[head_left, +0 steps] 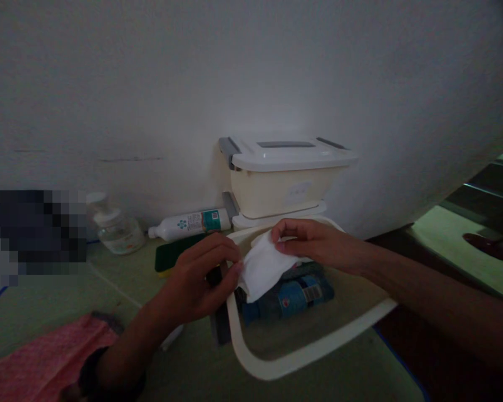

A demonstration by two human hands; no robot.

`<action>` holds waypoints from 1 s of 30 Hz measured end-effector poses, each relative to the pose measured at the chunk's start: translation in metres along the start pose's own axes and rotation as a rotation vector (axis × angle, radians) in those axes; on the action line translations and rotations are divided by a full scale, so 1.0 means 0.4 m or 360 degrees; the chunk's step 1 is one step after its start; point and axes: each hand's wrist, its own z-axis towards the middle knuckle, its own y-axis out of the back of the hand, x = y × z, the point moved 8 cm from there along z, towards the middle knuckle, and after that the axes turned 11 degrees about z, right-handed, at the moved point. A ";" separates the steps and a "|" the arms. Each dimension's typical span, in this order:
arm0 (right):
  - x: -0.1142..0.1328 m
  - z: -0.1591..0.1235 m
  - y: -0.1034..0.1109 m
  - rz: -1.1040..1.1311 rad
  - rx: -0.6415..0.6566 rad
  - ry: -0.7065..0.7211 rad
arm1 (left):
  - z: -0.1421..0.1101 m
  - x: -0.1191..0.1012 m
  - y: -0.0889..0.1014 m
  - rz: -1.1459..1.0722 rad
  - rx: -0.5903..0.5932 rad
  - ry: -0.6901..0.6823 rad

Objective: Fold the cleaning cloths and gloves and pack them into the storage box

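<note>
A white cloth (266, 265), maybe a soft wipe, is stretched between both my hands over a cream open bin (272, 365). My left hand (205, 273) pinches its left edge above the bin's left rim. Fingers and thumb of my right hand (314, 243) close on the cloth's upper right part. Beneath it, a blue bottle with a barcode label (297, 296) lies in the bin, its upper side partly covered by the cloth. What else lies under the cloth is hard to make out.
Behind the bin, a lidded storage box (285, 187) stands against the wall. To the left are a white bottle (188, 224) on its side, a green-and-yellow sponge (174, 254) and a clear pump bottle (119, 231). A red cloth (54, 357) lies at front left.
</note>
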 end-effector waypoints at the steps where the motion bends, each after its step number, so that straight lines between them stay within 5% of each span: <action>1: -0.010 0.010 -0.004 -0.0248 0.0025 -0.0010 | 0.000 0.000 -0.001 -0.0004 -0.0003 0.0006; 8: -0.033 0.028 -0.028 -0.0847 0.0024 0.0180 | -0.007 -0.006 -0.009 -0.0012 0.0056 -0.0045; 15: -0.014 0.023 -0.038 -0.1017 0.0065 0.0238 | -0.006 -0.002 -0.009 0.0007 0.0052 -0.0035; 18: -0.005 0.015 -0.032 -0.0617 0.0046 0.0115 | -0.006 -0.003 -0.005 -0.0013 0.0022 -0.0050; 23: -0.037 -0.009 -0.039 0.0474 -0.0058 -0.0395 | -0.006 -0.001 -0.007 -0.0026 0.0016 -0.0046; 30: -0.071 0.028 -0.045 0.0497 -0.0132 -0.0433 | -0.005 -0.005 -0.007 0.0017 0.0022 -0.0056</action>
